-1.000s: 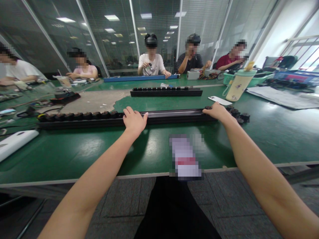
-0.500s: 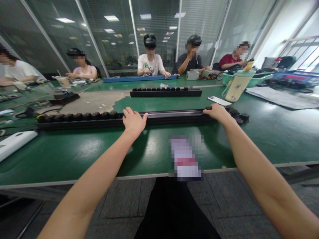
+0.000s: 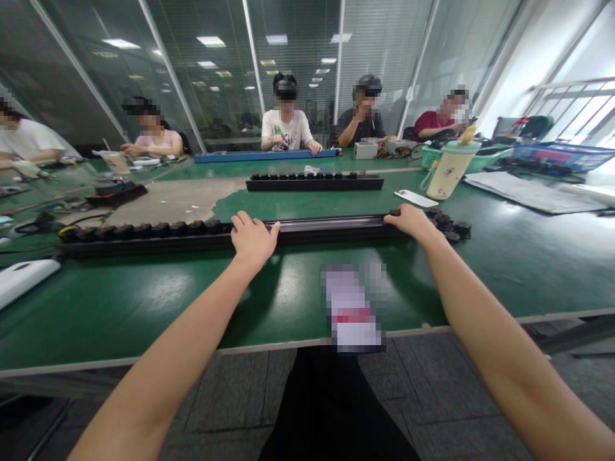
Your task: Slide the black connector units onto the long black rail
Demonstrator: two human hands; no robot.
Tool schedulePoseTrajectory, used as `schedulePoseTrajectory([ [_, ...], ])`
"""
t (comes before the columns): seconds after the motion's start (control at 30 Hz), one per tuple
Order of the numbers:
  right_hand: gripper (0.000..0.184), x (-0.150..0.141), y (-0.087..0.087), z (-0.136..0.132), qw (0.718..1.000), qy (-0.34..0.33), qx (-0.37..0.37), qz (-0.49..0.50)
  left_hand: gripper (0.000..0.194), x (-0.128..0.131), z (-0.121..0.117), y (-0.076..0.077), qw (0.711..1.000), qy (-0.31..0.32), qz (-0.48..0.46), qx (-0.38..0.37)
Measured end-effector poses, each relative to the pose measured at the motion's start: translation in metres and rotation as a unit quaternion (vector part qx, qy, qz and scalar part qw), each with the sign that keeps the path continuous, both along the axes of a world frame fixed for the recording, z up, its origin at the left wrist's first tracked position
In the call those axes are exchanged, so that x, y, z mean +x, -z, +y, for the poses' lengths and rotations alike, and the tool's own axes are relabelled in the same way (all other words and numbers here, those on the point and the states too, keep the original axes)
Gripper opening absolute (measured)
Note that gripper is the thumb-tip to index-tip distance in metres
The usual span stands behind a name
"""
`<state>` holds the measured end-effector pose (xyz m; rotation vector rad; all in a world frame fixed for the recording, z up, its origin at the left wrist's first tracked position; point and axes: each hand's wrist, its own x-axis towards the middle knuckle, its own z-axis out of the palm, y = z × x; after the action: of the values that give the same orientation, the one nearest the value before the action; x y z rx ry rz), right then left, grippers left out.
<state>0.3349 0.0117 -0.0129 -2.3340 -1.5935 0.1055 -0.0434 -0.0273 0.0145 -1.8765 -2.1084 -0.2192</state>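
A long black rail [image 3: 331,225] lies across the table in front of me, with a shiny bare channel along its top middle. On its left half stands a row of round black knob-like pieces [image 3: 143,230]. My left hand [image 3: 254,237] lies over the rail at the end of this row, its fingers bent over the far side and its thumb on the top. Near the rail's right end my right hand [image 3: 408,223] pinches a small black piece [image 3: 394,212] at the channel, partly hidden by the fingers. More loose black pieces [image 3: 451,225] lie just right of that hand.
A phone [image 3: 353,307] lies at the table's front edge. Beyond the rail are a shorter black rail [image 3: 314,184], a white phone [image 3: 416,198] and a cream cup [image 3: 451,169]. A white device [image 3: 29,280] lies at left. Several co-workers sit across the table.
The view has shifted slightly, so everything appears a little further left and lower. Both hands keep their places on the rail. A co-worker opposite has lowered a hand holding a green-handled tool.
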Motion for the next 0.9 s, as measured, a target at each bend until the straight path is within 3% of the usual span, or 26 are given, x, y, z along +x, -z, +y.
schedulePoseTrajectory([
  [0.9,0.05,0.0016,-0.0006,0.0014,1.0,-0.002,0.013,0.009,0.072,0.0003,-0.0017,-0.0006,1.0,0.002,0.0,0.001],
])
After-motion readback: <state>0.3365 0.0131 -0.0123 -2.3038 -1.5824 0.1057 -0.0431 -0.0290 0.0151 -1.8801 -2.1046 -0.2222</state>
